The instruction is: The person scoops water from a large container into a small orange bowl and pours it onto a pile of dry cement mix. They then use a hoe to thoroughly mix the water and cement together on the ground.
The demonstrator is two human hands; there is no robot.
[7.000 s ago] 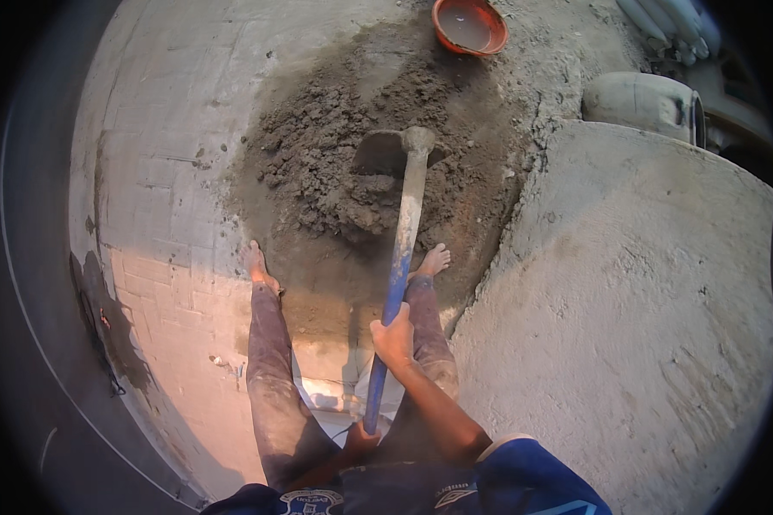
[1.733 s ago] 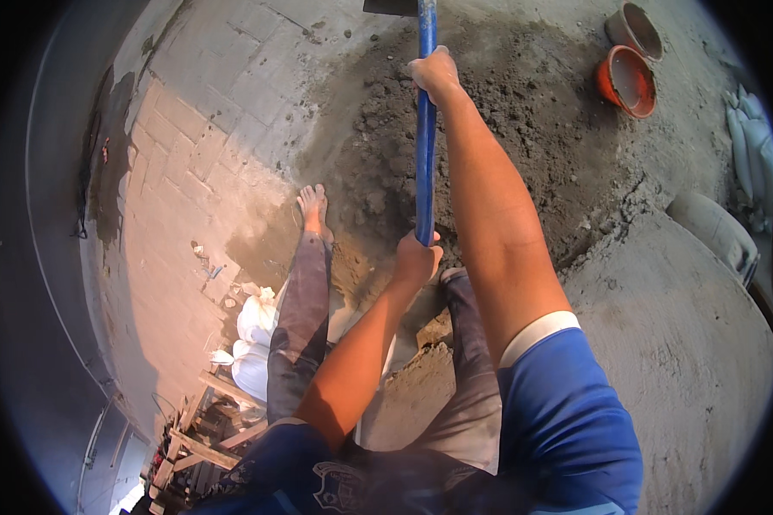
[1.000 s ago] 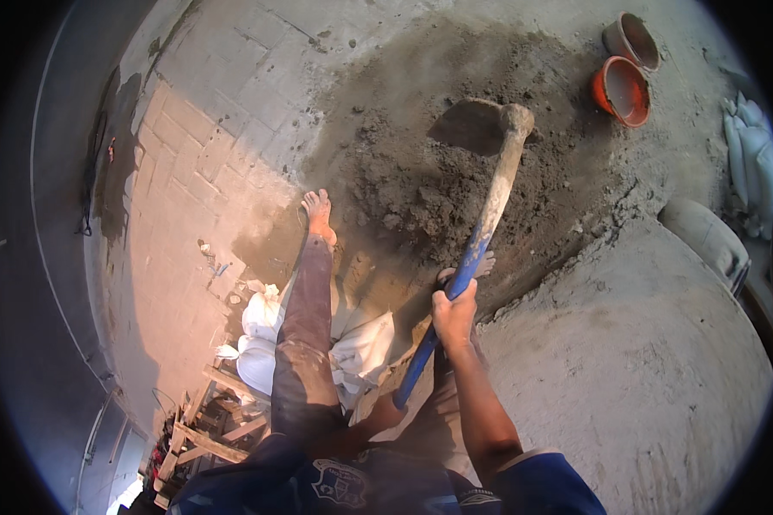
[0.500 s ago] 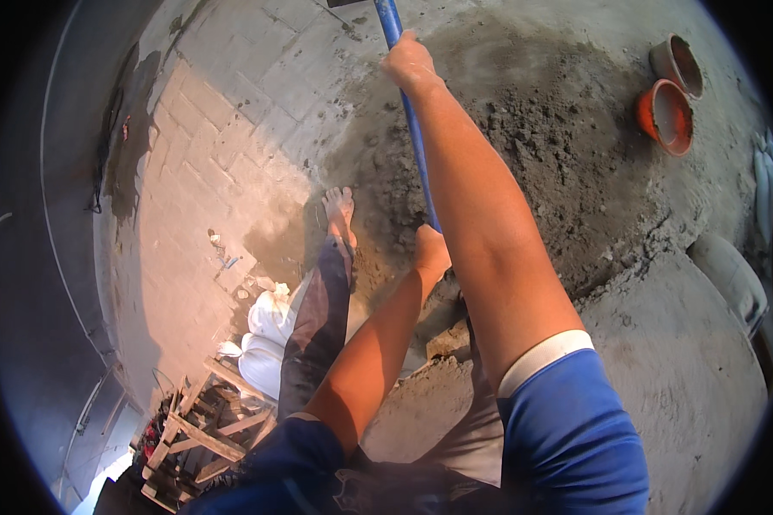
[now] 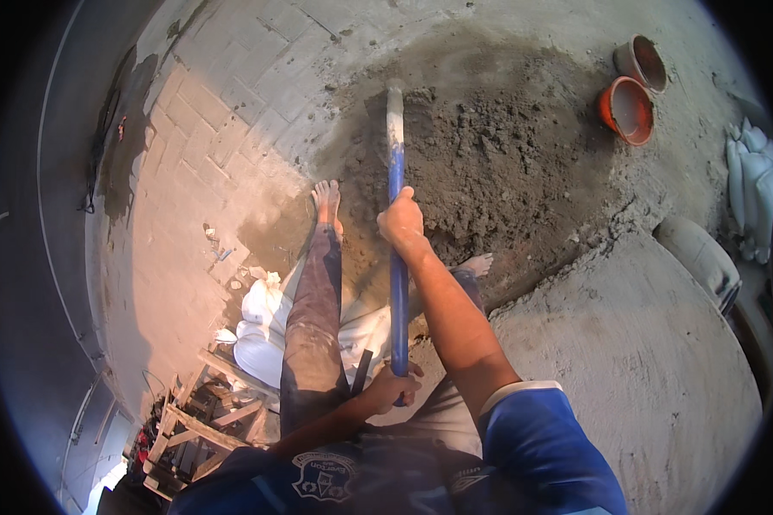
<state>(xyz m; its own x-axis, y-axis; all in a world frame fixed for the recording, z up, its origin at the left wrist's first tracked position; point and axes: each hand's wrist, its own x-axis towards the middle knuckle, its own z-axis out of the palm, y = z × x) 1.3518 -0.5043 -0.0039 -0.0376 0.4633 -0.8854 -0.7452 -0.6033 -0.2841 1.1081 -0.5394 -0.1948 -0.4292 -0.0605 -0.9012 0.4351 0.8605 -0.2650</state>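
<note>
A long-handled hoe (image 5: 398,296) with a blue shaft, mortar-grey toward its far end, runs straight away from my body. My right hand (image 5: 401,223) is closed around the middle of the shaft. Nearer to me, my left hand (image 5: 390,390) wraps the near end, close to my waist. The hoe's head meets the left side of a heap of wet grey mortar (image 5: 507,154), where its blade is mostly hidden. My bare feet stand at the heap's near edge, one on either side of the shaft.
Two round tubs, one orange (image 5: 627,110) and one greyish (image 5: 641,63), stand beyond the heap at right. White sacks (image 5: 260,335) and a wooden frame (image 5: 202,425) lie at near left. More sacks (image 5: 754,184) are at far right, near a pale rounded container (image 5: 697,260).
The hoe has come down from raised and stretched out ahead to the mortar, drawn toward me. My left hand has pulled back to my waist, and my right arm has lowered.
</note>
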